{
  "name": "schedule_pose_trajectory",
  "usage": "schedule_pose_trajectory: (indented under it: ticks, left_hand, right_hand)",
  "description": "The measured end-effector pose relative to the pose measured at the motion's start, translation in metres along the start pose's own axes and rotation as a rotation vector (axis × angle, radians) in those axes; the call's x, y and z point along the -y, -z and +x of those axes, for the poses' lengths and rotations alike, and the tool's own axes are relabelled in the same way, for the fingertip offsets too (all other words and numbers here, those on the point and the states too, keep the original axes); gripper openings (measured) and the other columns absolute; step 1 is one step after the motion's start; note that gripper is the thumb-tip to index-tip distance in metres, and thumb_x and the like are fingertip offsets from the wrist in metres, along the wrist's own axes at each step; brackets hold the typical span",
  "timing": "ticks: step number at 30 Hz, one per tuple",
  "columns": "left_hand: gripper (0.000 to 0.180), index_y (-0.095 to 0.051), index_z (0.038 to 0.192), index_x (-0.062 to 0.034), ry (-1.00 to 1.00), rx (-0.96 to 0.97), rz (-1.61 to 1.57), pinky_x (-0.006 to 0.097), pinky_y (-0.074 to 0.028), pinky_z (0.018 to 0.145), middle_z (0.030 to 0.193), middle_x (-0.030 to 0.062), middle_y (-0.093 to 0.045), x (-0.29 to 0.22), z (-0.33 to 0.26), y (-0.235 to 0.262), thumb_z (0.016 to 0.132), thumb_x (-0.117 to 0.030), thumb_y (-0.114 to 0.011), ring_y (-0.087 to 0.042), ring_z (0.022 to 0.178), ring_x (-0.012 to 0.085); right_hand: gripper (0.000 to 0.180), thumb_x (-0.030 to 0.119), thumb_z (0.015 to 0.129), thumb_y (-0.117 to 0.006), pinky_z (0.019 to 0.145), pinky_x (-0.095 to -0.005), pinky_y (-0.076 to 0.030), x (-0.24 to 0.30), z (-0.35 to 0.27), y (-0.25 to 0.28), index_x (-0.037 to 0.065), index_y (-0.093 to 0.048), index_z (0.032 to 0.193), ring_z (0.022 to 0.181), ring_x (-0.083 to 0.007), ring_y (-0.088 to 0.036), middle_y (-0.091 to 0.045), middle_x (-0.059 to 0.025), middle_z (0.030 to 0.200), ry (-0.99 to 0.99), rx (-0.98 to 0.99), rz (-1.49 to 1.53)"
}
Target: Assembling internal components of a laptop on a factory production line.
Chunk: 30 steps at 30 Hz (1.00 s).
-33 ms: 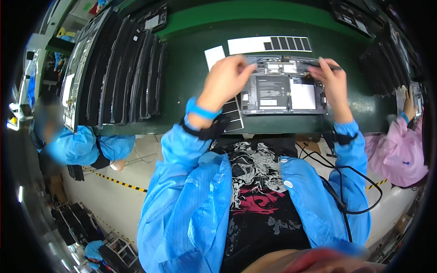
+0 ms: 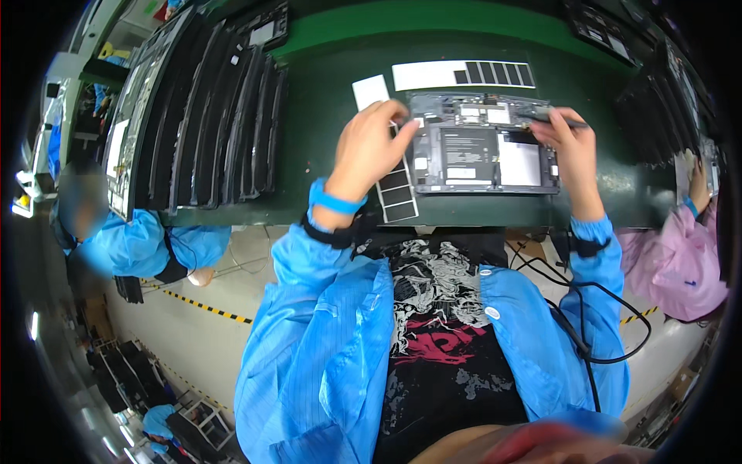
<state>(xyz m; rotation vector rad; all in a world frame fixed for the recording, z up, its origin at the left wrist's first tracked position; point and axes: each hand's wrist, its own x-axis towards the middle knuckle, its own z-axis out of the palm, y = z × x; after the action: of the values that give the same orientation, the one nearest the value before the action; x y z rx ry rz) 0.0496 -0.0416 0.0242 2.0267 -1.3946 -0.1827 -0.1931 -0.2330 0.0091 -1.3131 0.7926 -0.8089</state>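
Observation:
An open laptop base (image 2: 429,182) lies on the dark green bench, its circuit board, black battery (image 2: 468,155) and a white rectangular panel (image 2: 519,164) showing. My left hand (image 2: 367,151) is at the base's left edge, over a label sheet (image 2: 398,193) with black rectangles. Its fingers are curled and the thumb points at the base; whatever they pinch, if anything, is hidden. My right hand (image 2: 568,147) closes on a slim dark tool (image 2: 574,122), possibly tweezers, above the board's right part. Beyond the base lies another label sheet (image 2: 423,76), white with black rectangles.
Several laptop bases (image 2: 209,116) stand upright in a row at the left. Another row (image 2: 653,116) stands at the right. A person in pink (image 2: 672,271) is at the right, one in blue (image 2: 139,243) at the left. A black cable (image 2: 610,286) hangs by my right arm.
My left hand has drawn back leftward from the board's corner to the base's left edge. The right hand and its tool have shifted slightly right and down.

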Motion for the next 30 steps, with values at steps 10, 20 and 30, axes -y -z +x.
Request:
schedule_pose_trajectory:
  ticks: [10,20,30]
  left_hand:
    - [0.062,-0.049,0.129,-0.0036,-0.049,0.090,0.158,0.044,-0.035,0.101,0.136,0.0130,-0.047,0.054,-0.095,0.005,0.079,-0.035,-0.069,-0.040,0.128,0.0334]
    - [0.063,-0.049,0.126,-0.0033,-0.072,-0.018,0.181,0.042,-0.038,0.094,0.129,0.0123,-0.053,0.067,-0.080,-0.004,0.075,-0.033,-0.072,-0.045,0.123,0.0294]
    - [0.071,-0.040,0.132,0.0039,-0.094,-0.082,0.211,0.042,-0.036,0.091,0.114,0.0095,-0.060,0.069,-0.085,-0.017,0.078,-0.032,-0.070,-0.044,0.124,0.0279]
  right_hand:
    - [0.022,0.019,0.085,-0.066,0.069,-0.0250,-0.048,-0.023,-0.037,-0.138,-0.002,-0.067,0.094,0.076,-0.0119,-0.063,-0.069,-0.0075,0.081,0.186,0.226,-0.344]
    - [0.028,0.030,0.082,-0.064,0.103,-0.0433,-0.034,-0.056,-0.014,-0.195,0.003,-0.070,0.086,0.107,-0.0300,-0.059,-0.070,-0.0159,0.089,0.330,0.175,-0.734]
    - [0.025,0.029,0.083,-0.062,0.107,-0.0456,-0.027,-0.052,-0.012,-0.197,0.007,-0.072,0.092,0.091,-0.0226,-0.066,-0.070,-0.0131,0.086,0.413,0.276,-0.728]
